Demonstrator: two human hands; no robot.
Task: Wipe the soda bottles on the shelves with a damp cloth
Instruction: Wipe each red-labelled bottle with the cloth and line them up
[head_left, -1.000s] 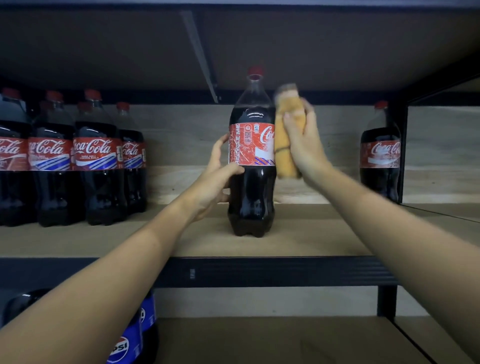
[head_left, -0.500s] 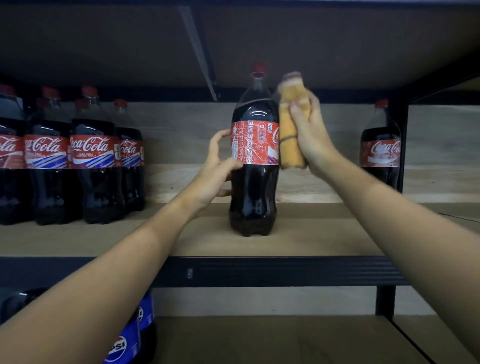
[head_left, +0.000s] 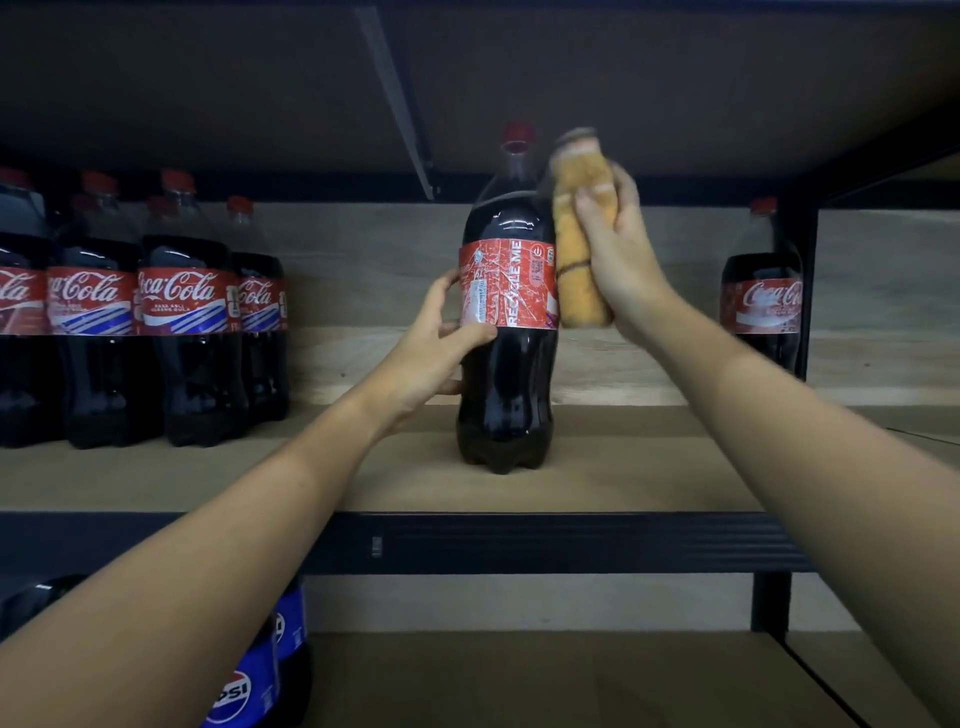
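A tall Coca-Cola bottle (head_left: 506, 332) with a red cap stands upright in the middle of the wooden shelf (head_left: 623, 478). My left hand (head_left: 441, 343) grips its left side at the bottom edge of the label, thumb across the front. My right hand (head_left: 618, 260) holds a folded orange-yellow cloth (head_left: 576, 234) pressed against the bottle's right shoulder and label. The cloth's top end is blurred.
Several Coca-Cola bottles (head_left: 140, 312) stand grouped at the shelf's left end. One more Coca-Cola bottle (head_left: 761, 306) stands at the right by a black upright post (head_left: 802, 291). Pepsi bottles (head_left: 254, 680) sit on the lower shelf at the left. Another shelf board hangs close above.
The middle bottle has turned, its label now showing "RECYCLE ME". The cloth in my right hand has slid up along the bottle's right side. My left hand has shifted its hold slightly.
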